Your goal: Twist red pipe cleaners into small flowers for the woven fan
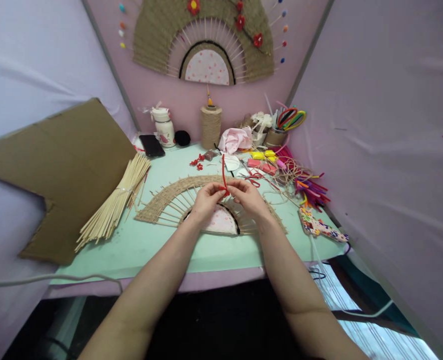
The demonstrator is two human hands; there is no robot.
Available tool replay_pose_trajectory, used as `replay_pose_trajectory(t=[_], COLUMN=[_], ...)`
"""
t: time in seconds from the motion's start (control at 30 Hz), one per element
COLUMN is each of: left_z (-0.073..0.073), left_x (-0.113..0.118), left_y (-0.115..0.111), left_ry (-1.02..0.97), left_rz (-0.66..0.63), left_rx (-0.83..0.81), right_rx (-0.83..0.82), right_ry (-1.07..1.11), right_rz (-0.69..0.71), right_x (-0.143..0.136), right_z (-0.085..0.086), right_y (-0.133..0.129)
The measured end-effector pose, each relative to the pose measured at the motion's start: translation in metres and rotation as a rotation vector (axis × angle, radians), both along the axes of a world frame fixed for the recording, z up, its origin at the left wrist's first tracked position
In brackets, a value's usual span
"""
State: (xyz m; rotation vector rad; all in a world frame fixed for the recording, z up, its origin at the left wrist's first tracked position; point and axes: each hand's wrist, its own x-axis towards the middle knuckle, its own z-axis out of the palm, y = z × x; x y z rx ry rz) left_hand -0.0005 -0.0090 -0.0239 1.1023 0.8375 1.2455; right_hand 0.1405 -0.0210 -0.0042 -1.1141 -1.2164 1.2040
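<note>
Both my hands meet over the woven twine fan (161, 202) lying on the green table. My left hand (208, 198) pinches the lower part of a red pipe cleaner (224, 167), whose free end stands upright. From the other side my right hand (247, 196) grips the same red piece with thumb and forefinger. A small bent red portion shows between the fingertips, its exact shape unclear. Beneath the hands, the fan's white dotted centre (220, 221) is partly covered. Small red pieces (198, 161) lie beyond the fan.
Bamboo sticks (111, 210) and cardboard (82, 175) are at left. A twine spool (211, 127), bottle (164, 129) and phone (151, 145) stand or lie at the back. Pipe cleaners (311, 187), red-handled scissors (254, 181) and a patterned glue gun (319, 226) lie right.
</note>
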Motion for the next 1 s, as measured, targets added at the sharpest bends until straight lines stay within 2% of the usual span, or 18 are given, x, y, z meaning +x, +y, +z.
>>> replay_pose_trajectory(t=[0.2, 0.3, 0.4, 0.53, 0.63, 0.83, 1.0], left_z=[0.004, 0.005, 0.003, 0.001, 0.002, 0.009, 0.009], left_x=[0.000, 0.000, -0.001, -0.001, 0.000, 0.002, 0.002], left_y=[-0.001, -0.002, -0.002, -0.003, -0.004, -0.007, -0.008], left_ry=[0.024, 0.018, -0.006, -0.033, -0.037, -0.021, 0.005], left_rz=[0.019, 0.003, -0.087, -0.196, -0.185, -0.108, -0.098], left_rx=[0.060, 0.094, 0.119, 0.143, 0.149, 0.177, 0.198], right_rx=[-0.002, -0.104, -0.226, -0.271, -0.217, -0.069, -0.043], right_ry=[0.054, 0.151, 0.291, 0.405, 0.408, 0.406, 0.404], right_rz=[-0.048, 0.036, 0.172, 0.271, 0.241, 0.079, 0.096], right_x=[-0.003, -0.002, 0.003, 0.011, 0.010, -0.003, -0.004], right_z=[-0.001, 0.001, 0.004, 0.004, 0.003, 0.009, 0.006], right_y=[0.000, -0.003, -0.005, -0.004, -0.004, -0.007, -0.004])
